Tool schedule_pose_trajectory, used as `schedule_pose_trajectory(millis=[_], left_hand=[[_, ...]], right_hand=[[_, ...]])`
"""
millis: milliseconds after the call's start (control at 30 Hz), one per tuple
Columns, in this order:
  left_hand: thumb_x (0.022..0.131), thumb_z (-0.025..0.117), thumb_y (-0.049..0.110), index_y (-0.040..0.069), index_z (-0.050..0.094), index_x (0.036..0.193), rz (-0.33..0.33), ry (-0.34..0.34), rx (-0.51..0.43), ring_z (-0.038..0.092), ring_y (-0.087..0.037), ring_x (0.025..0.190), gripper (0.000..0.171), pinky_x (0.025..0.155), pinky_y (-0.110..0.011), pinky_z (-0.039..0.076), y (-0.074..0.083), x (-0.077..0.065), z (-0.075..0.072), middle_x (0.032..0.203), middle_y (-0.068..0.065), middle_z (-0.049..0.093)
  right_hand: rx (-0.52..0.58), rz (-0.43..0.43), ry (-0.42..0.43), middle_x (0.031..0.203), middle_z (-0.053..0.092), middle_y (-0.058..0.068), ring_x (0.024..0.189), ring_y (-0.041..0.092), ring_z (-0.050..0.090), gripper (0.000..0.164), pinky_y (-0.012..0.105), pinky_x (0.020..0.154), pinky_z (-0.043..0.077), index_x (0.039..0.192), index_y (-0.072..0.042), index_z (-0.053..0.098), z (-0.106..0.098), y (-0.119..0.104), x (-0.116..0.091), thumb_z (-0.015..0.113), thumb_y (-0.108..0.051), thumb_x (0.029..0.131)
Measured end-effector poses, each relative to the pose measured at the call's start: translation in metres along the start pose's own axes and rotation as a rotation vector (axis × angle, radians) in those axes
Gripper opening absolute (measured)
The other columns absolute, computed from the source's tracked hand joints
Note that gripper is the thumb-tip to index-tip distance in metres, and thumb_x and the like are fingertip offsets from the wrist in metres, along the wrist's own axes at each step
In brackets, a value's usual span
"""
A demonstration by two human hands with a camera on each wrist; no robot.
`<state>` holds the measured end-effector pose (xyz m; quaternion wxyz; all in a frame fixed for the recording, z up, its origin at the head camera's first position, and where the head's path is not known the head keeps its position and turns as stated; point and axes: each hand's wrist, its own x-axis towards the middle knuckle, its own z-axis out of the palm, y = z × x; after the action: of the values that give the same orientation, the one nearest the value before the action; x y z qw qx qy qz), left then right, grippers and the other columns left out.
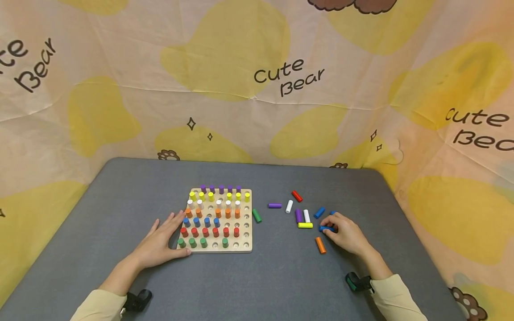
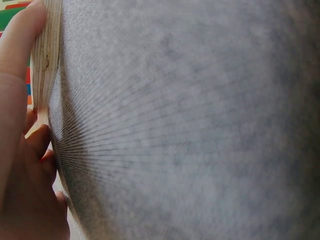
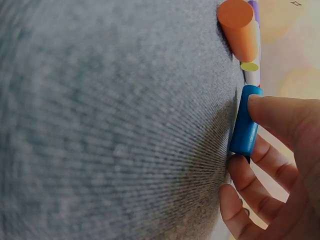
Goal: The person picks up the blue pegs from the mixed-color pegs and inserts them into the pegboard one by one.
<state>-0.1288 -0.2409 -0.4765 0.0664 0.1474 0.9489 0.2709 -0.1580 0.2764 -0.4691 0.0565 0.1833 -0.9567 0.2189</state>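
A wooden pegboard [image 1: 242, 239] lies left of centre in the head view, with rows of purple, yellow, white, orange, blue, red and green pegs upright in it and some bare holes. My left hand [image 1: 159, 244] rests against its left side, fingers extended, the thumb at the near left corner. In the left wrist view the thumb overlaps the board's layered edge [image 2: 46, 55]. Over on the right, my right hand [image 1: 346, 233] pinches a blue peg [image 3: 246, 120] by thumb and fingers, low at the tabletop. Another blue peg [image 1: 332, 212] shows partly behind that hand.
Between board and right hand lie loose pegs: green [image 1: 257, 216], purple [image 1: 275, 205], white [image 1: 289, 206], red [image 1: 296, 196], blue [image 1: 319, 212], yellow [image 1: 305, 225] and orange [image 1: 320, 245], with another purple and white one. A printed cloth [image 1: 225, 98] hangs behind the grey table [image 1: 281, 285].
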Motion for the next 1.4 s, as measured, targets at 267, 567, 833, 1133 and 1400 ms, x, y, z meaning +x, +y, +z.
schedule_pose_trajectory(millis=[267,567,833,1133,1400], left_hand=[[0.065,0.068,0.065,0.011,0.023,0.147,-0.002,-0.002,0.002,0.014,-0.037,0.140,0.108,0.108,-0.061,0.000,-0.001,0.001,0.001,0.152,-0.013,0.022],[0.066,0.068,0.065,0.010,0.023,0.147,-0.005,-0.006,0.000,0.014,-0.036,0.140,0.108,0.108,-0.061,0.000,-0.001,0.002,0.000,0.152,-0.013,0.022],[0.065,0.067,0.067,0.011,0.023,0.147,-0.002,-0.006,0.003,0.014,-0.036,0.140,0.109,0.108,-0.060,0.000,-0.003,0.002,0.002,0.152,-0.012,0.022],[0.066,0.068,0.065,0.011,0.023,0.147,0.005,-0.001,-0.002,0.014,-0.037,0.140,0.108,0.108,-0.060,0.000,-0.001,0.002,0.002,0.152,-0.013,0.022],[0.066,0.069,0.065,0.011,0.024,0.147,0.002,0.001,0.006,0.015,-0.037,0.139,0.108,0.108,-0.061,0.001,-0.002,0.001,0.001,0.152,-0.013,0.022]], right_hand=[[0.009,-0.015,0.017,0.077,0.051,-0.007,0.066,0.009,0.046,0.013,0.020,0.056,0.038,0.087,-0.018,0.066,-0.004,-0.003,0.000,0.073,-0.012,0.078],[0.041,-0.046,0.055,0.084,0.056,-0.009,0.073,0.007,0.052,0.015,0.024,0.063,0.045,0.092,-0.019,0.066,-0.005,-0.012,0.011,0.071,-0.013,0.080],[0.084,-0.065,0.054,0.087,0.060,-0.009,0.073,0.008,0.052,0.014,0.023,0.062,0.046,0.093,-0.019,0.065,-0.003,-0.027,0.022,0.070,-0.014,0.081],[0.152,-0.037,0.029,0.088,0.065,-0.008,0.073,0.008,0.057,0.013,0.024,0.061,0.048,0.096,-0.019,0.065,0.003,-0.047,0.036,0.067,-0.016,0.084],[0.241,-0.098,0.036,0.089,0.067,-0.005,0.072,0.009,0.061,0.023,0.021,0.059,0.050,0.105,-0.013,0.065,0.015,-0.062,0.050,0.068,-0.011,0.083]])
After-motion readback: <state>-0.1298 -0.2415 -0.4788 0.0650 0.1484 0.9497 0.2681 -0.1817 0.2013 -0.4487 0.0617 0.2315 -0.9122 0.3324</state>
